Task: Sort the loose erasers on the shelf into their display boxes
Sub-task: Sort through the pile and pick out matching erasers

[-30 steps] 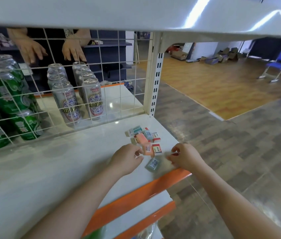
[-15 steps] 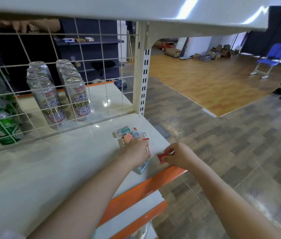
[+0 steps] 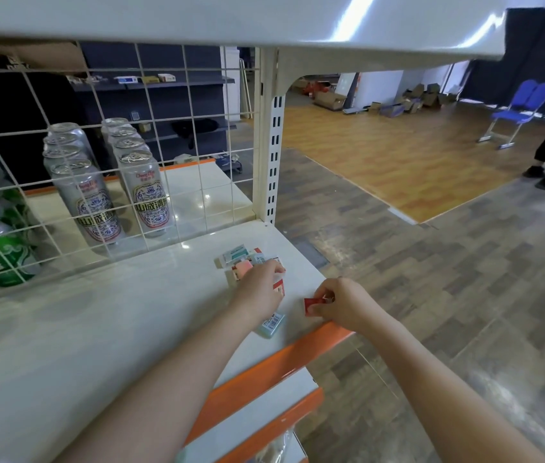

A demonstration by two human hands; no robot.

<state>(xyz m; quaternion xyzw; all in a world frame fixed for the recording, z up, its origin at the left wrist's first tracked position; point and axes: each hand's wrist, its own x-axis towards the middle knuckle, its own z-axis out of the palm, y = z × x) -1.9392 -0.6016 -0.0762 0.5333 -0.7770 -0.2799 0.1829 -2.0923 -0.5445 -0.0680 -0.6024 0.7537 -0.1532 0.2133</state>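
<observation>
Right hand (image 3: 344, 304): pinches red eraser (image 3: 312, 305) near shelf (image 3: 97, 329) lip.
Left hand (image 3: 259, 290): over eraser pile (image 3: 242, 260), grip unclear.
Shelf left: bare.

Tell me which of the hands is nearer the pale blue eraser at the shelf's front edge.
Left. The left hand lies over the pale blue eraser, covering its far end. The right hand sits off to the eraser's right, pinching a small red eraser.

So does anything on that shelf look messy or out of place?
Yes. The erasers lie in a loose, crooked heap near the shelf's front corner, with no display box in view. One teal eraser sits apart by the orange edge. The right hand pinches a red one.
</observation>
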